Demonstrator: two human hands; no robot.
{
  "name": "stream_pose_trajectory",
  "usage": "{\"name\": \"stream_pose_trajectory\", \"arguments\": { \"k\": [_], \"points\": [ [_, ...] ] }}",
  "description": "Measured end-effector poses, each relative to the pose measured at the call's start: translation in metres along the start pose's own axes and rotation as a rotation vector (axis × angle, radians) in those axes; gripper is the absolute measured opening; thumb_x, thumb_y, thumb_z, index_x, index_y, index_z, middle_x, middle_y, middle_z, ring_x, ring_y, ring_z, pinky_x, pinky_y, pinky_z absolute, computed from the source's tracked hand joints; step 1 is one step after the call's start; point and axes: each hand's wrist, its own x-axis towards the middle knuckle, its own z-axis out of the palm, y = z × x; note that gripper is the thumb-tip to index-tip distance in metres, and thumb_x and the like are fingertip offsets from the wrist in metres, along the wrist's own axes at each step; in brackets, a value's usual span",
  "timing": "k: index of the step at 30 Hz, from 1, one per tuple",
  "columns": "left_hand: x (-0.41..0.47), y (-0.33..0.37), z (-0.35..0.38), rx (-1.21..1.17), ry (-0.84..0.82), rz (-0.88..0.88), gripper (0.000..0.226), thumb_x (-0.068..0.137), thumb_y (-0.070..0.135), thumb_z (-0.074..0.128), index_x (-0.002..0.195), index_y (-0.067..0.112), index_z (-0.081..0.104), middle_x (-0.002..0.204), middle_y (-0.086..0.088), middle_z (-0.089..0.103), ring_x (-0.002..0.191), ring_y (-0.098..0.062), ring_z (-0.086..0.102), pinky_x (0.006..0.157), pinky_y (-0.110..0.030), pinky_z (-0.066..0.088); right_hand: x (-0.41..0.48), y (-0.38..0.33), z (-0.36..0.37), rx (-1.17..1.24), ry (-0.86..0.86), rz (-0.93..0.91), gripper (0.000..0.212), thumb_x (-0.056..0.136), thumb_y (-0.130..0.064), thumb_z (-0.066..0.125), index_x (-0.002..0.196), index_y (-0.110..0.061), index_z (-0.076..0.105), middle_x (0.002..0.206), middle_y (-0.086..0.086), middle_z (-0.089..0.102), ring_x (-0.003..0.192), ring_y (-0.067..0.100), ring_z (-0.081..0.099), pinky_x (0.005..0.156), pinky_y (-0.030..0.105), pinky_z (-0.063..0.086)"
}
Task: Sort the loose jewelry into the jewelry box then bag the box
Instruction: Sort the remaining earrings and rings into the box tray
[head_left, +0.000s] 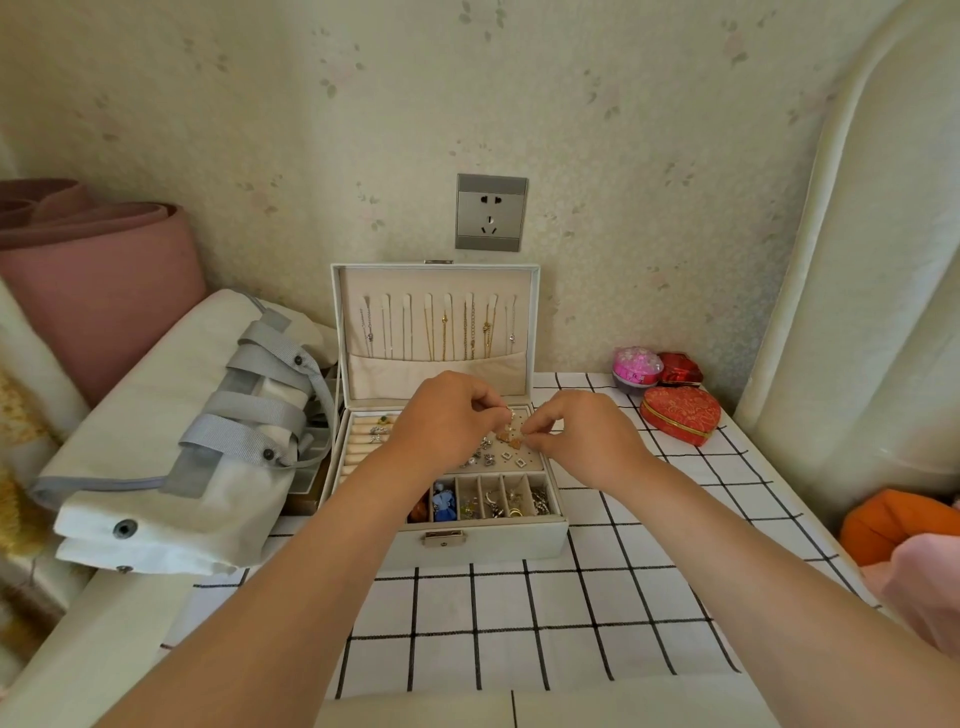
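- The jewelry box (488, 535) stands open on the checked tablecloth (519, 623), with its lid (436, 322) upright by the far wall. The bag (171, 441) lies folded just to its left.
- The left hand (447, 421) is over the earring panel (519, 457), fingers curled. Thumb and forefinger pinch a small silvery earring (511, 414).
- The right hand (587, 441) is just right of it, its fingertips (525, 435) drawn together at the panel. Whether they hold anything is too small to tell.
- Risk: the earring is tiny, hard and smooth, so a loose pinch would likely drop it among the pieces on the panel or into the front compartments (498, 501).
- Risk: a dropped piece could also bounce onto the tablecloth, where the grid pattern would hide it.
- Risk: the wrists hang low over the near compartments, and a careless sweep could scatter what lies in them.
- Risk: the necklaces (447, 327) hang free in the lid and may tangle if it is shut quickly.
- Materials: the box is rectangular with a pale, smooth, leather-like skin, a soft beige lining and a metal clasp on the near face.
- The panel is flat and pierced with small holes.
- The bag is white cloth with grey woven straps and snap studs, and looks limp.
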Motion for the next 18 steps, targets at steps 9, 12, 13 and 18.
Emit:
{"name": "stream_pose_trajectory", "arguments": {
  "k": [9, 12, 13, 18],
  "points": [
    [0.001, 0.008, -0.003, -0.039, -0.007, -0.001, 0.021, 0.092, 0.03, 0.067, 0.074, 0.023, 0.075, 0.063, 0.009, 0.064, 0.057, -0.008, 0.056, 0.059, -0.024, 0.042, 0.002, -0.025, -0.025, 0.465, -0.001, -0.096, 0.026, 0.088, -0.008, 0.073, 0.093, -0.033, 0.076, 0.089, -0.013, 0.075, 0.054, -0.006, 0.059, 0.057, 0.018, 0.049],
    [0.003, 0.01, -0.005, -0.189, 0.03, -0.057, 0.019, 0.091, 0.032, 0.068, 0.076, 0.023, 0.076, 0.073, 0.003, 0.074, 0.059, -0.012, 0.062, 0.054, -0.023, 0.045, 0.006, -0.023, -0.029, 0.517, -0.001, -0.096, 0.02, 0.086, -0.008, 0.075, 0.093, -0.027, 0.079, 0.085, -0.01, 0.076, 0.052, 0.0, 0.058, 0.055, 0.018, 0.049],
    [0.003, 0.01, -0.006, -0.239, 0.027, -0.076, 0.018, 0.091, 0.031, 0.068, 0.078, 0.023, 0.076, 0.076, 0.004, 0.075, 0.059, -0.01, 0.062, 0.052, -0.022, 0.044, 0.007, -0.021, -0.029, 0.531, 0.004, -0.089, 0.019, 0.085, -0.01, 0.077, 0.094, -0.025, 0.08, 0.085, -0.008, 0.077, 0.052, 0.004, 0.059, 0.056, 0.019, 0.05],
    [0.003, 0.016, -0.007, -0.365, -0.034, -0.106, 0.013, 0.093, 0.03, 0.066, 0.088, 0.024, 0.075, 0.08, 0.009, 0.076, 0.059, -0.004, 0.061, 0.049, -0.013, 0.041, 0.01, -0.017, -0.028, 0.622, 0.04, -0.075, 0.021, 0.08, -0.007, 0.08, 0.098, -0.017, 0.078, 0.088, 0.002, 0.077, 0.053, 0.01, 0.059, 0.052, 0.024, 0.051]
  ]
}}
